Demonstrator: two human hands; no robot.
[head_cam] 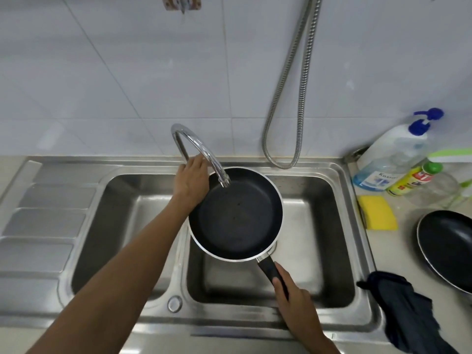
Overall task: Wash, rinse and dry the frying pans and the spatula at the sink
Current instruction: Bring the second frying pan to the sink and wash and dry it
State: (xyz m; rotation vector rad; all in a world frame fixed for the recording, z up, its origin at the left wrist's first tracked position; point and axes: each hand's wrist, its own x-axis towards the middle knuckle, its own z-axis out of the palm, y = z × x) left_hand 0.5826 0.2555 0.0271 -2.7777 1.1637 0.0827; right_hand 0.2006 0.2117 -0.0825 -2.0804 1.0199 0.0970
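Seen from above, a steel double sink fills the middle of the frame; a black pan is held over its right basin, inside facing up, its far edge under the spout of the curved tap; the right hand, lower centre, is wrapped round the pan's black handle; the left hand reaches to the tap's neck, just left of the pan; its fingers are hidden, so whether they grip cannot be told; a second pan sits on the counter at the right edge; near it lie a yellow sponge and a dark cloth; bottles stand at upper right; a metal hose hangs against the tiled wall.
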